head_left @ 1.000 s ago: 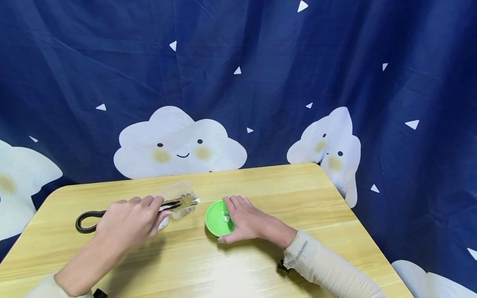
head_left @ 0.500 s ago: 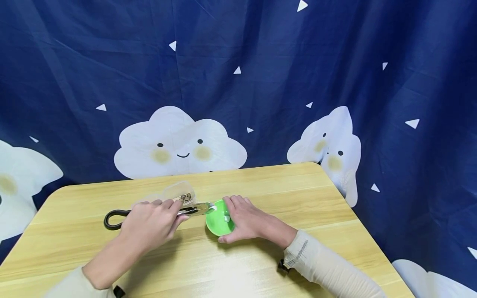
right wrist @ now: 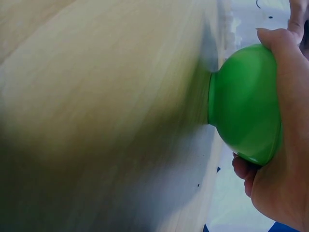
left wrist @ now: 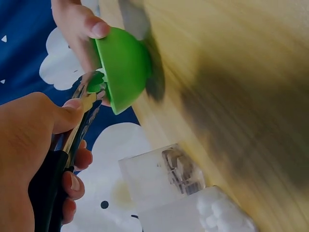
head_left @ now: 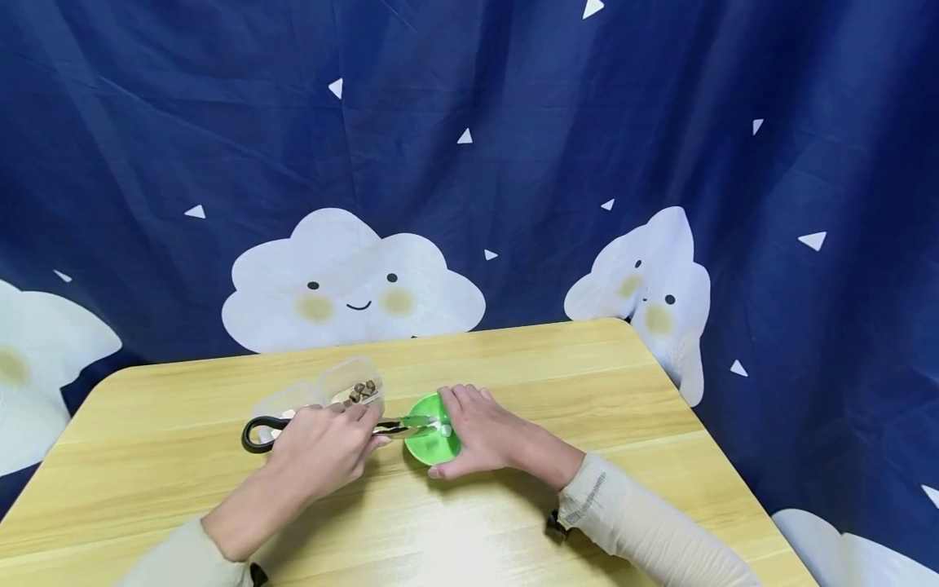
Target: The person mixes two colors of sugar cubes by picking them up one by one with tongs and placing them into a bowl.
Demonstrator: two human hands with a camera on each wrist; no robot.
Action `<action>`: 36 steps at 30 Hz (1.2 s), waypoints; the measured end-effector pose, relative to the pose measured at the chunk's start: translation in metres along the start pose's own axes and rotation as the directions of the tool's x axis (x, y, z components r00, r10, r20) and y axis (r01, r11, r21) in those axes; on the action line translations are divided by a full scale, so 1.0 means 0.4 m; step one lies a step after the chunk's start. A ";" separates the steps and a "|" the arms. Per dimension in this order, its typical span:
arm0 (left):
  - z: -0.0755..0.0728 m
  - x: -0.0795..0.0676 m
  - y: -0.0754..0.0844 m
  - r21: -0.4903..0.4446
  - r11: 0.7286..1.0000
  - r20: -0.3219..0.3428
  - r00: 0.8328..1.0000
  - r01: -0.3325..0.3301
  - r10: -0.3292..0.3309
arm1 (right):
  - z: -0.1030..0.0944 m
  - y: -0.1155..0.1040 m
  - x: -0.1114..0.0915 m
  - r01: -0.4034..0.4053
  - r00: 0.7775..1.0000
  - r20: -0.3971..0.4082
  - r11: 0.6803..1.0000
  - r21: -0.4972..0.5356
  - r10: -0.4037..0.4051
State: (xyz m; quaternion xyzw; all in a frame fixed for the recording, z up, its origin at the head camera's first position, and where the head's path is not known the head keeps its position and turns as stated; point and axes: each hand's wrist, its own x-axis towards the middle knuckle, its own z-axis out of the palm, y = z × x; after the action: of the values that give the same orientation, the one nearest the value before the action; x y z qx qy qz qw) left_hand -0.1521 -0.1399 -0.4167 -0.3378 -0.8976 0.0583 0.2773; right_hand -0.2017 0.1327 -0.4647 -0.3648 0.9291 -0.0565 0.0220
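Note:
In the head view my left hand (head_left: 326, 447) grips metal tongs (head_left: 266, 422) with black handles. The tongs' tips reach inside a green bowl (head_left: 431, 450), beside small white pieces (head_left: 445, 430). Whether a piece sits between the tips is too small to tell. My right hand (head_left: 490, 439) holds the bowl's right side, thumb at the near edge and fingers at the far edge. From the right wrist view, the bowl (right wrist: 246, 101) stands on its foot on the table. The left wrist view shows my left thumb and fingers around the tongs (left wrist: 48, 188).
Behind my left hand stands a clear plastic container (head_left: 333, 377) holding several brown chunks (head_left: 363, 391). White lumps (left wrist: 217, 212) fill an adjoining clear part, partly hidden by my hand in the head view. The wooden table (head_left: 587, 391) ends at a blue curtain (head_left: 528, 163).
My left hand has moved right with the tongs, from over the clear container into the green bowl. A white piece at the tips travelled along. The right hand stays on the bowl.

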 end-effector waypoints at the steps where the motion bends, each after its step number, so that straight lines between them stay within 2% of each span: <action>1: 0.003 0.001 0.001 0.002 1.000 0.002 1.000 -0.002 0.002 | 0.000 0.000 -0.001 -0.001 1.000 0.000 1.000 0.001 0.001; 13: 0.015 0.009 0.009 0.007 1.000 0.009 1.000 0.000 0.000 | 0.003 0.002 -0.001 -0.006 1.000 0.006 1.000 0.008 0.006; 27: 0.021 0.014 0.014 0.001 1.000 0.072 0.997 0.015 -0.015 | 0.005 0.003 -0.001 0.000 1.000 0.005 1.000 -0.001 0.000; 36: 0.021 0.018 0.015 -0.007 1.000 0.086 0.996 0.018 -0.018 | 0.003 0.002 -0.001 0.004 1.000 -0.001 1.000 0.001 -0.004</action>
State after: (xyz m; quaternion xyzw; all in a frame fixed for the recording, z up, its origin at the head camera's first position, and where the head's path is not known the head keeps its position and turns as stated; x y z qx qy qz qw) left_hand -0.1576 -0.1300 -0.4222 -0.3279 -0.9118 0.0670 0.2378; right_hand -0.2020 0.1336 -0.4662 -0.3667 0.9283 -0.0573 0.0217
